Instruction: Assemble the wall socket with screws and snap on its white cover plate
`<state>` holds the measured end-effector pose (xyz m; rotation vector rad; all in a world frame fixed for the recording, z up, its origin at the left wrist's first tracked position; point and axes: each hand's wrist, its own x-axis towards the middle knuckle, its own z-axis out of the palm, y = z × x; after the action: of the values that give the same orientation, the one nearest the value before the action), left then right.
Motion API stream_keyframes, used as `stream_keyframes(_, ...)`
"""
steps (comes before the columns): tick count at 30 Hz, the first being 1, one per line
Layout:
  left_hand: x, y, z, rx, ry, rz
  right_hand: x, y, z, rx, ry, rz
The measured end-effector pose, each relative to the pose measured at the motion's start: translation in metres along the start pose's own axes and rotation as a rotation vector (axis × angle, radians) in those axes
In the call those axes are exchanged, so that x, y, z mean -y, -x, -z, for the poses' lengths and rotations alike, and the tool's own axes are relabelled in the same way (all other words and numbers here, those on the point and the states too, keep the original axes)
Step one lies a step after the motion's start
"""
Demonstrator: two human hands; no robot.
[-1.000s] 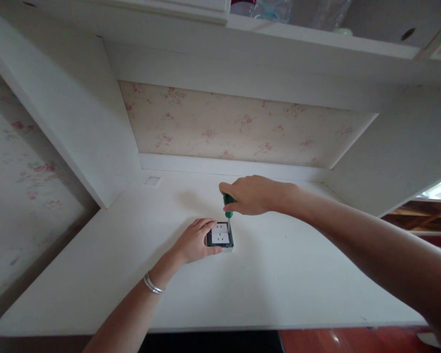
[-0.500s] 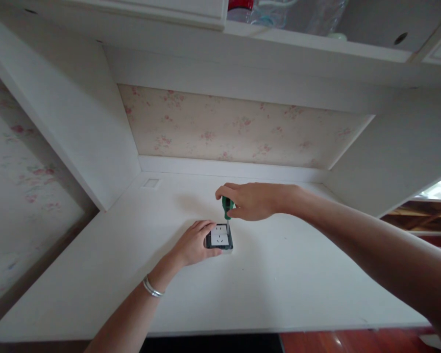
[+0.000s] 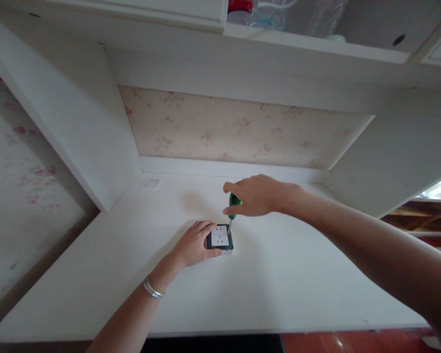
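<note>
A wall socket (image 3: 219, 236) with a white face and dark frame lies face up on the white desk, its pale box edge showing beneath. My left hand (image 3: 195, 245) grips it from the left, fingers along the far edge and thumb at the near edge. Above its right side, my right hand (image 3: 255, 196) holds a screwdriver (image 3: 234, 200) by its green handle. The shaft points down and leans slightly, its tip at the right edge of the socket's frame. Whether the tip sits in a screw is too small to tell.
The desk (image 3: 301, 279) runs between white side panels, under a cabinet (image 3: 169, 12). Clear plastic bottles (image 3: 270, 14) stand in the cabinet's open shelf. A small square cover (image 3: 152, 184) is set into the desk at the back left. Floral wallpaper (image 3: 242, 125) covers the back wall.
My right hand has shifted slightly right and up, and the screwdriver's handle now tilts to the right. The fingers have loosened around the handle. My left hand and the socket stay put.
</note>
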<state>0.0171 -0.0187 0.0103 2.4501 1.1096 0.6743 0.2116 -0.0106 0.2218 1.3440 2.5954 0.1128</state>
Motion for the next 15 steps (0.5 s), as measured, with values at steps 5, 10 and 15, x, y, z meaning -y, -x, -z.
stream_keyframes(5, 0.0008, 0.0006, -0.0003, 0.001, 0.005, -0.001, -0.0009, 0.0014, -0.0002, 0.017, 0.001, 0.012)
stream_keyframes(10, 0.0002, 0.0005, 0.0003, 0.013, 0.013, 0.021, -0.0013, 0.0027, 0.0054, 0.086, -0.059, 0.010)
stream_keyframes(15, -0.0011, -0.0002, 0.0010, -0.003, 0.024, 0.032, 0.0013, 0.0027, 0.0085, 0.058, 0.053, -0.080)
